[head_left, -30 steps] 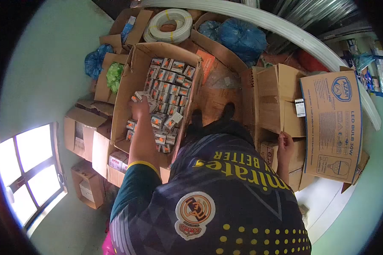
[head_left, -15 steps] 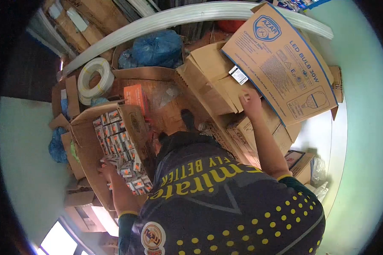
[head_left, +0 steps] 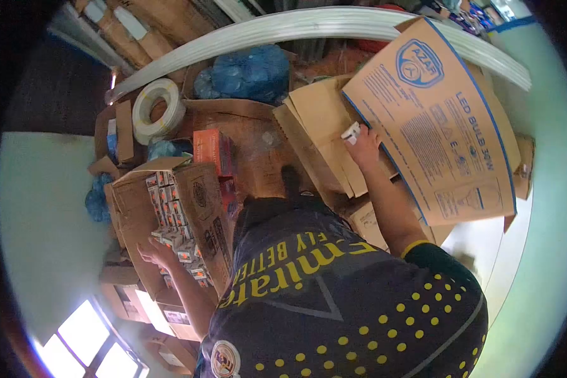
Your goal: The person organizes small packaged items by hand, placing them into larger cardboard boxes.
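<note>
My left hand (head_left: 159, 253) is over the near part of an open cardboard box (head_left: 209, 201), its fingers spread and nothing in them. Several small white boxes with orange marks (head_left: 170, 209) fill part of that box. On the other side, my right hand (head_left: 363, 146) has its fingers closed on a small white box (head_left: 351, 132). It is above the cardboard flaps of a large open carton (head_left: 324, 113), beside the printed LED bulb flap (head_left: 435, 120).
White coiled tubing (head_left: 159, 113) and a blue plastic bag (head_left: 251, 72) stand toward the back. Orange boxes (head_left: 211, 151) rest beside the left box. A long white strip (head_left: 321, 25) arches across the back. Windows (head_left: 88, 334) show at the lower left.
My right hand has taken hold of the small white box that lay on the flaps. My left hand has lifted slightly, with its fingers spread. The view has shifted.
</note>
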Demonstrator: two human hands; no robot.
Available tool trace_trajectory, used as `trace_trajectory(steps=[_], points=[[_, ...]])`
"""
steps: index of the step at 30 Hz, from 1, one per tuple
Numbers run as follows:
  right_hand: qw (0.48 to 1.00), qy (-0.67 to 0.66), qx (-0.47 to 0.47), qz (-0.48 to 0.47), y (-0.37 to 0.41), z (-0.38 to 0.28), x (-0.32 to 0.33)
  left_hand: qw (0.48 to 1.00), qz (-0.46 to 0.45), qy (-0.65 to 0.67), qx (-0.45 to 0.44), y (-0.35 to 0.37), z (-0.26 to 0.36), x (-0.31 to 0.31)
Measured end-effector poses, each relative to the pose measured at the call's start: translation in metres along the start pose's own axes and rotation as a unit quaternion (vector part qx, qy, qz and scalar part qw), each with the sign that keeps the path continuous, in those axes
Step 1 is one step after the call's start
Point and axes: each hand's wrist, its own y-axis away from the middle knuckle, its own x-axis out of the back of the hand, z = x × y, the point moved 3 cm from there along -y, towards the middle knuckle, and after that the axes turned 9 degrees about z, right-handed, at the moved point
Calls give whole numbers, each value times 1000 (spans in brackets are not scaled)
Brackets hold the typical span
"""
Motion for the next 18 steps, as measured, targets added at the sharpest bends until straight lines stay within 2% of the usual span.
trace_trajectory(steps=[2,5,7,8,9,11,12,13,15,17,18], points=[[998,-12,53,-22,3,-8,20,999,18,36,-22,16,36,12],[964,-158,54,-209,-4,-13,41,989,16,117,-88,35,70,13],[945,-239,122,-186,-2,-29,62,976,-6,180,-120,69,136,26],[930,-280,161,-174,-2,-41,67,954,-2,225,-197,87,161,22],[895,-378,160,-172,-2,-53,66,925,3,265,-273,106,183,20],[794,-562,148,-175,7,-85,60,894,-122,311,-300,143,223,16],[683,-677,25,-274,12,-111,71,872,-181,298,-344,153,254,26],[608,-721,-34,-331,14,-137,89,847,-237,283,-383,161,281,37],[437,-762,-160,-449,25,-186,112,789,-402,358,-296,176,295,31],[453,-731,-107,-499,36,-226,102,716,-429,525,-165,182,307,35],[460,-720,-69,-514,45,-245,99,713,-421,552,-96,180,308,41]])
